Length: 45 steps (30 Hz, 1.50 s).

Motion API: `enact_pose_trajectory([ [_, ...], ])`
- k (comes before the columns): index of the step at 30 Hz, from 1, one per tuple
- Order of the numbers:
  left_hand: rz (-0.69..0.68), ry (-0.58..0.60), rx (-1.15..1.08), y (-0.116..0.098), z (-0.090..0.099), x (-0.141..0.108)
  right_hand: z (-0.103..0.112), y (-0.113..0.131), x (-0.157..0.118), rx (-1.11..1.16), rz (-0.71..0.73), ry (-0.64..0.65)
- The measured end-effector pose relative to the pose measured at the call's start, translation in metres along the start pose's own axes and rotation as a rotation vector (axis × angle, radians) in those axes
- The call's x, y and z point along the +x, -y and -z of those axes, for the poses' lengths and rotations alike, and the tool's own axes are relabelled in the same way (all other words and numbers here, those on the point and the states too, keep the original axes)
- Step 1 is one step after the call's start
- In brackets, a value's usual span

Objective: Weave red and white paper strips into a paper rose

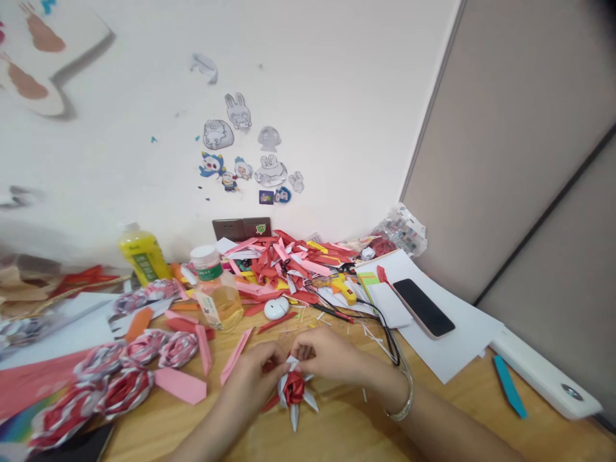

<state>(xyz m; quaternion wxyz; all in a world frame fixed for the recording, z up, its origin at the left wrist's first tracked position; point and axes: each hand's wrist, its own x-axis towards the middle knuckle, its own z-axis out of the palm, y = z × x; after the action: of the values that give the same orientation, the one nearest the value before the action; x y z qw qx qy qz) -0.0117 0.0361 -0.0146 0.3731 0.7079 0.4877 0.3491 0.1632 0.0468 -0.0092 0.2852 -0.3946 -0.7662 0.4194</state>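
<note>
A folded paper flower (293,389) with a red centre and white pointed petals is between my two hands, low over the wooden table. My left hand (262,370) pinches its upper left side with fingers closed. My right hand (320,351), with a bracelet on its wrist, has its fingers closed on the flower's top edge. The fingertips meet near a white petal, and the exact fold they hold is partly hidden. A pink folded strip (237,356) lies just left of my left hand.
Behind lies a heap of red, pink and white folded paper strips (283,263). A yellow glue gun (342,287), phone (423,307) and white sheet (433,346) are right. A jar (216,295), yellow bottle (142,253) and striped paper rosettes (128,391) are left.
</note>
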Motion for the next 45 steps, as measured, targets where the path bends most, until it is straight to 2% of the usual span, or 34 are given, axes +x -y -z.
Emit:
enact_pose_trajectory([
  [6, 0.064, 0.168, -0.162, -0.002, 0.007, 0.003, -0.005, 0.006, -0.001, -0.033, -0.007, -0.052],
  [9, 0.089, 0.210, -0.210, -0.003, 0.011, 0.003, -0.005, 0.007, -0.001, 0.021, -0.025, -0.050],
  [18, 0.040, 0.180, -0.107, -0.010, 0.008, -0.001, -0.004, -0.003, 0.001, 0.120, -0.072, 0.029],
  [22, 0.025, 0.158, -0.058, -0.015, 0.010, -0.003, -0.005, 0.000, 0.000, 0.018, -0.031, 0.037],
  [26, 0.087, 0.230, -0.143, -0.012, 0.012, 0.000, -0.005, 0.009, -0.003, -0.137, 0.007, -0.012],
  [32, 0.024, 0.330, 0.147, -0.014, 0.015, 0.002, -0.005, 0.020, -0.007, -0.151, -0.030, -0.029],
  [34, -0.021, 0.314, 0.276, -0.017, 0.015, 0.000, -0.006, 0.020, -0.007, -0.103, -0.045, -0.030],
  [36, -0.060, 0.297, 0.311, -0.021, 0.015, -0.002, -0.007, 0.018, -0.007, -0.043, -0.060, -0.027],
  [40, -0.040, 0.362, 0.104, -0.026, 0.021, -0.005, -0.008, 0.011, -0.005, 0.039, -0.064, -0.028],
  [43, 0.066, 0.391, -0.134, -0.019, 0.025, -0.004, -0.008, 0.006, -0.003, 0.073, -0.009, -0.048],
  [45, 0.172, 0.333, -0.323, -0.011, 0.025, -0.002, -0.008, 0.005, -0.002, 0.093, 0.024, -0.059],
])
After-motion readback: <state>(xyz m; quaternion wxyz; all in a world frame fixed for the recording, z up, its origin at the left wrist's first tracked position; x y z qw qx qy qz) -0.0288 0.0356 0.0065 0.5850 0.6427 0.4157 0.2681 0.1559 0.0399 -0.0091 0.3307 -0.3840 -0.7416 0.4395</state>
